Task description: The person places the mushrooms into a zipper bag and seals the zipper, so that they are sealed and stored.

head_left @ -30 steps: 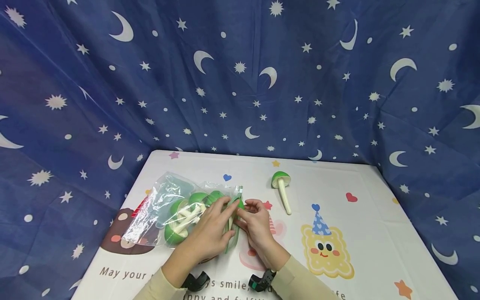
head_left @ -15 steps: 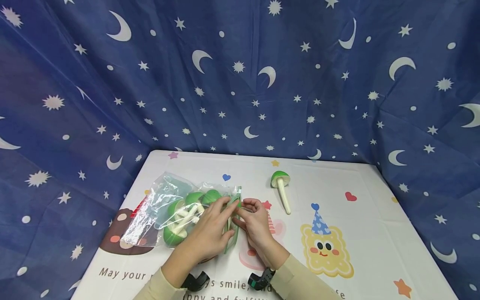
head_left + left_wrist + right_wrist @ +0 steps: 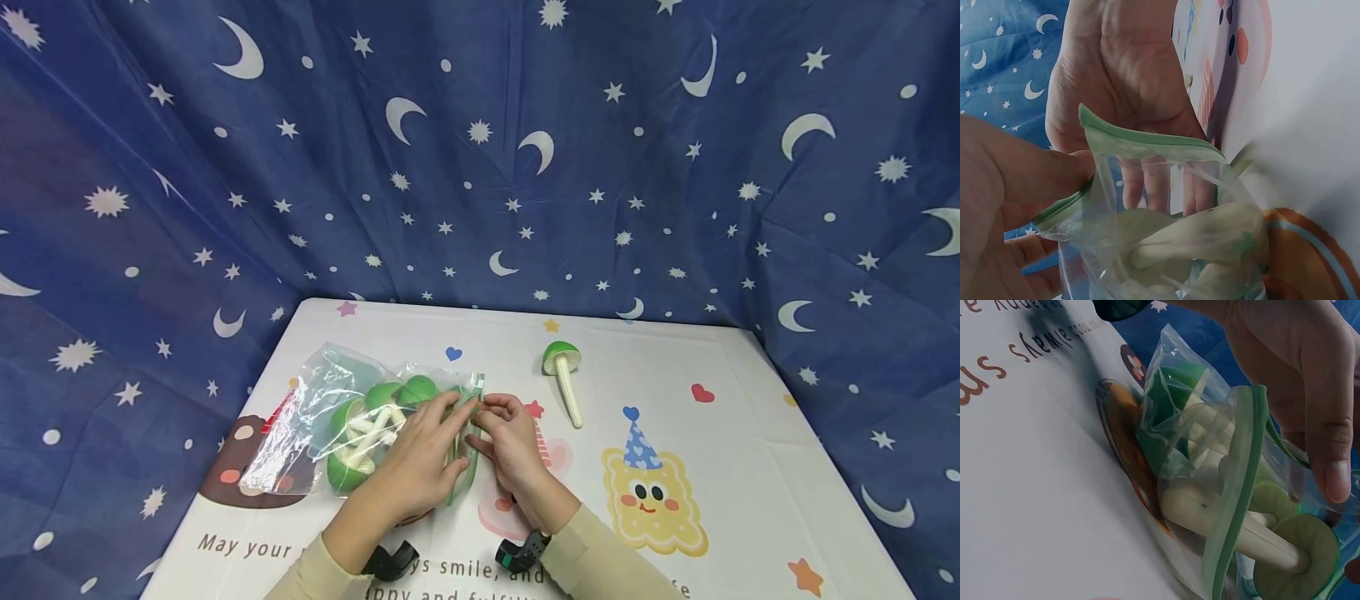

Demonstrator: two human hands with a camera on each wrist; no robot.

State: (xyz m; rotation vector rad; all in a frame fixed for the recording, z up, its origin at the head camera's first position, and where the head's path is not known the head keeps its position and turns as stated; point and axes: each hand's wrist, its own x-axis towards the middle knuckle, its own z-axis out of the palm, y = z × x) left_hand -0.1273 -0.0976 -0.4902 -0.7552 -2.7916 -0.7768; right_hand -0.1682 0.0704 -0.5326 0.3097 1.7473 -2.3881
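Observation:
A clear zip bag (image 3: pixel 315 450) with a green zip strip (image 3: pixel 1244 481) lies on its side, holding several green-capped toy mushrooms (image 3: pixel 382 396). My left hand (image 3: pixel 416 458) rests over the bag near its mouth, pinching the green-edged side between thumb and fingers. Opposite it, my right hand (image 3: pixel 513 442) is at the bag's mouth. In the left wrist view, the right hand's fairly straight fingers (image 3: pixel 1157 187) show through the film behind the zip strip, close over the mushrooms. One mushroom (image 3: pixel 1297 556) lies just inside the mouth. Another mushroom (image 3: pixel 562 375) lies loose on the table, beyond my right hand.
A white tablecloth (image 3: pixel 750 467) printed with cartoon figures, hearts and lettering covers the table. Behind and beside it hangs a dark blue curtain (image 3: pixel 570 233) with moons and stars. Both my wrists wear black straps (image 3: pixel 525 554).
The green cap by my right fingertips has gone from sight at the bag's mouth. The mushrooms inside have shifted slightly left. Both hands have barely moved.

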